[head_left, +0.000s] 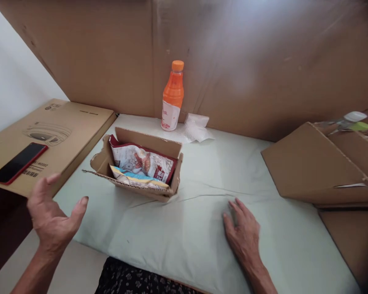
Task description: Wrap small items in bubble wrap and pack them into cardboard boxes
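seemingly at an empty-handed step, the left hand (53, 220) is wide, the right hand (243, 229) loosely spread, and gripping the box (150, 141), beyond and between them on the surface (184, 241), would call for reaching inward.

Makeshift corner, seemingly in a home, pale green cloth-covered bench (190, 232), tall cardboard panel (116, 57) behind it, plain white wall (15, 61), red-edged phone (18, 162) on a printed appliance carton (79, 118), orange-capped bottle (172, 98), open box (150, 142) of food packets (142, 161)
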{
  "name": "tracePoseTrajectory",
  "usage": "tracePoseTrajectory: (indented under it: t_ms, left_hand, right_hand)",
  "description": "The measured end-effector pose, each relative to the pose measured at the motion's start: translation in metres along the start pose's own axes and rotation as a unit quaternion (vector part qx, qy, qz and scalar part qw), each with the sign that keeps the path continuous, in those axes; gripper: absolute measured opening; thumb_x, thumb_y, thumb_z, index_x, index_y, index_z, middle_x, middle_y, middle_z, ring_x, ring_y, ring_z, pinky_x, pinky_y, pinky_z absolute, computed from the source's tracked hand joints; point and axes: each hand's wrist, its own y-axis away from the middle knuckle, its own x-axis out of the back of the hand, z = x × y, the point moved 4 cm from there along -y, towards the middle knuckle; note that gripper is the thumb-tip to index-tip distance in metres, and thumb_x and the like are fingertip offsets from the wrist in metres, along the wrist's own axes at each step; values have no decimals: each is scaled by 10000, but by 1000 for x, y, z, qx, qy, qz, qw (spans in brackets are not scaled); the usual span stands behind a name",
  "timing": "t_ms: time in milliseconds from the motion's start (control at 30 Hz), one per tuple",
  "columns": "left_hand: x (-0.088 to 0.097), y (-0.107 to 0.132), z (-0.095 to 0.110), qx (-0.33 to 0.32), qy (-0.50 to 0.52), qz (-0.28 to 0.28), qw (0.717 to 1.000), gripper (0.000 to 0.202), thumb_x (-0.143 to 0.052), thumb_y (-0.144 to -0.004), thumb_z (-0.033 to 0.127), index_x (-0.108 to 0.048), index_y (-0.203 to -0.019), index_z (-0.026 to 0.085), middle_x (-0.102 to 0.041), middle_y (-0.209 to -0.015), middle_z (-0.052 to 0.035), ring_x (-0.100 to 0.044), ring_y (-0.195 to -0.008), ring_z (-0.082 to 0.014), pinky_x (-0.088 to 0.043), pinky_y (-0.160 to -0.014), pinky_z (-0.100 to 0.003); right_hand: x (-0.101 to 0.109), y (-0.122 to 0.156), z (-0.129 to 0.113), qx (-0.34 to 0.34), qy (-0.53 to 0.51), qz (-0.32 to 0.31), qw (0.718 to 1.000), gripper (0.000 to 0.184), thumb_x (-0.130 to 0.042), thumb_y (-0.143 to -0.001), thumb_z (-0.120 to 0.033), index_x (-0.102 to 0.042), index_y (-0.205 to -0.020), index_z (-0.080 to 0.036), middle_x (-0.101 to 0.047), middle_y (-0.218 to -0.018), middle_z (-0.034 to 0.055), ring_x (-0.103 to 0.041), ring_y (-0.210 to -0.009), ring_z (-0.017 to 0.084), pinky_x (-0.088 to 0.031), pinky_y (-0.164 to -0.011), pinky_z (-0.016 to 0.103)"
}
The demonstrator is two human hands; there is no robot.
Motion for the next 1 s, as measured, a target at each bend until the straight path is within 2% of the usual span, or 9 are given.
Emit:
tracePoseTrajectory:
  t_ms: [100,200,300,433,533,633,833,933,1000]
  left_hand:
    - [-18,17,-22,0,38,-72,997,1044,-869,-612,341,-382,-1531,430,-476,-1576,-18,-442,-1468,-354,-309,-1249,-581]
    - [-57,20,-40,110,93,-166,976,957,-826,-683,376,-375,-1522,289,-510,-1516,-146,-514,-1406,-353,-403,-1186,-574]
    - [-91,25,-37,159,148,-224,950,851,-807,-672,430,-452,-1424,252,-577,-1412,-145,-574,-1327,-330,-458,-1144,-533]
    - [-106,53,-19,182,187,-206,943,777,-811,-678,431,-486,-1361,255,-590,-1391,-130,-588,-1310,-309,-474,-1135,-481]
    - [-105,84,-12,233,215,-200,927,772,-793,-738,454,-460,-1410,272,-561,-1447,-139,-605,-1304,-302,-503,-1110,-450]
    - [-99,102,-14,272,218,-191,918,832,-790,-760,491,-420,-1474,282,-554,-1469,-141,-633,-1267,-291,-539,-1067,-427]
    - [-85,96,-26,302,201,-114,925,929,-843,-700,503,-438,-1488,223,-567,-1457,-176,-653,-1213,-287,-531,-1061,-436]
    - [-87,97,-26,315,194,-100,924,927,-846,-691,514,-454,-1476,217,-582,-1441,-176,-630,-1261,-309,-514,-1086,-446]
    - [-90,100,-26,325,194,-103,920,937,-850,-679,528,-459,-1470,212,-575,-1452,-180,-597,-1314,-331,-495,-1111,-458]
  right_hand:
    - [-19,-12,-54,77,-145,-66,984,522,-525,-957,-453,-544,-1427,-226,-570,-1492,157,-565,-1347,327,-471,-1087,542]
    - [-38,-21,-112,136,-249,-166,944,650,-562,-948,-451,-411,-1546,-245,-531,-1534,149,-547,-1377,317,-464,-1124,533]
    - [-43,-20,-146,159,-304,-216,914,746,-592,-925,-472,-349,-1579,-211,-495,-1556,175,-519,-1399,338,-473,-1124,537]
    - [-23,-2,-144,84,-325,-201,920,696,-584,-917,-456,-403,-1533,-186,-564,-1476,182,-594,-1300,346,-532,-1051,526]
    - [-6,17,-133,16,-322,-164,932,603,-564,-924,-451,-484,-1472,-211,-663,-1323,149,-657,-1184,328,-568,-998,491]
    - [-4,22,-133,-12,-320,-134,938,496,-563,-919,-443,-578,-1360,-218,-710,-1166,124,-689,-1082,312,-575,-980,471]
    - [-18,-7,-151,46,-376,-156,912,552,-572,-872,-406,-585,-1374,-177,-682,-1273,149,-646,-1187,314,-549,-1010,449]
    - [-10,-22,-136,53,-375,-216,900,525,-589,-858,-333,-617,-1370,-220,-719,-1241,106,-675,-1123,281,-576,-933,403]
    - [-1,-44,-117,44,-351,-214,910,461,-588,-881,-319,-657,-1329,-231,-733,-1243,93,-695,-1071,256,-580,-900,387]
